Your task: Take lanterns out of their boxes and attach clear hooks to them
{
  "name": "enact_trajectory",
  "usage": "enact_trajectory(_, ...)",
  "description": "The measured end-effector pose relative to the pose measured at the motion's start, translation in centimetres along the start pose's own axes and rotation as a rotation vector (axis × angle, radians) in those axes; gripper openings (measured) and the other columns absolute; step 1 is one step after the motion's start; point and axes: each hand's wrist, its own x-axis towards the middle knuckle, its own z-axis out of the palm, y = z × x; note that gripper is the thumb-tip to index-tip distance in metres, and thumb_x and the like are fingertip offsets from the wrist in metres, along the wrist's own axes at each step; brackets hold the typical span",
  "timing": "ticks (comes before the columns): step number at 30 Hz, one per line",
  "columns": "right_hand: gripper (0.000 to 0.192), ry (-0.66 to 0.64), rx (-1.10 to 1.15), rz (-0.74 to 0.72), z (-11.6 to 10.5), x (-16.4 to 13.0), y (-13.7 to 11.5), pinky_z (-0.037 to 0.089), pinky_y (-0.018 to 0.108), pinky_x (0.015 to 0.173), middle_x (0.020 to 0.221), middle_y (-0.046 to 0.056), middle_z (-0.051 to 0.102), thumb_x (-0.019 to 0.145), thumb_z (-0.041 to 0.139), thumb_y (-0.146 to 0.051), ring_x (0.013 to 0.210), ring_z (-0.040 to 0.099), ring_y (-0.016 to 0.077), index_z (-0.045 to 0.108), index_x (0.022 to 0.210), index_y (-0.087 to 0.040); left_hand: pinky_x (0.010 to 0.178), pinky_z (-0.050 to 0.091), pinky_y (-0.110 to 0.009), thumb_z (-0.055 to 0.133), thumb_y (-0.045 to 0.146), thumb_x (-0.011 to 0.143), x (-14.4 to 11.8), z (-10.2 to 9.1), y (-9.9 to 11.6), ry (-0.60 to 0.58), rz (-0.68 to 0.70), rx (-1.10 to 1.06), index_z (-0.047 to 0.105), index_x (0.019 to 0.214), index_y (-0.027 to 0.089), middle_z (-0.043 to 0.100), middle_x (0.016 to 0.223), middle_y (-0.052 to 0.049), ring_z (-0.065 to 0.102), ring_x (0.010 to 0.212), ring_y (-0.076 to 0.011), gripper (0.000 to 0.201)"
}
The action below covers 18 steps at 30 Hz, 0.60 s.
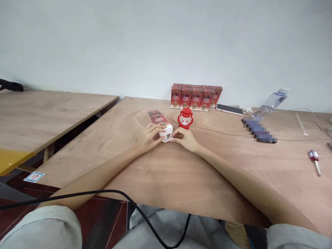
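Note:
A red printed carton [157, 117] lies on the wooden table with its white end facing me. My left hand [149, 139] is closed around the near part of this carton, fingers on top and thumb at the lower edge. At the same end, my right hand [187, 139] pinches a white flap of the carton between thumb and fingers. A small gap shows in the white end, but what is inside cannot be made out. Just beyond my right hand stands a small red lantern [185, 118] with a clear middle, upright and apart from the carton.
Several red cartons [192, 98] stand in rows by the wall. To their right are a phone [229, 109], a tilted clear bottle [271, 102], a dark blurred-out device [259, 130] and a red-handled screwdriver [314, 159]. A black cable [114, 191] hangs across my front.

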Motion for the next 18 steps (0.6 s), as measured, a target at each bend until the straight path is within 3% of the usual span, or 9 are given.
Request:
enact_trajectory(11, 0.019, 0.005, -0.041, 0.040, -0.06, 0.23, 0.49, 0.048, 0.029, 0.074, 0.079, 0.001, 0.057, 0.072, 0.069, -0.035, 0.072, 0.056, 0.0120, 0.061, 0.070, -0.019, 0.089, 0.050, -0.039, 0.057, 0.023, 0.081, -0.13, 0.49, 0.17, -0.033, 0.061, -0.001, 0.059, 0.105, 0.018, 0.065, 0.110, -0.009, 0.058, 0.106, -0.0210, 0.025)
enact_trajectory(15, 0.018, 0.053, -0.109, -0.065, -0.05, 0.13, 0.20, 0.048, 0.030, 0.080, 0.092, 0.004, 0.054, 0.076, 0.066, -0.036, 0.083, 0.056, 0.0141, 0.061, 0.072, -0.019, 0.088, 0.049, -0.039, 0.058, 0.026, 0.080, -0.23, 0.59, 0.02, -0.072, 0.035, 0.040, 0.059, 0.106, 0.019, 0.063, 0.112, -0.008, 0.056, 0.105, -0.0214, 0.026)
enact_trajectory(18, 0.016, 0.021, -0.163, -0.125, -0.06, 0.01, -0.18, 0.047, 0.029, 0.077, 0.084, 0.003, 0.056, 0.080, 0.062, -0.034, 0.077, 0.056, 0.0136, 0.059, 0.073, -0.019, 0.087, 0.049, -0.038, 0.059, 0.027, 0.080, -0.27, 0.66, -0.14, -0.096, 0.042, 0.069, 0.062, 0.098, 0.021, 0.061, 0.114, -0.008, 0.055, 0.106, -0.0217, 0.019)
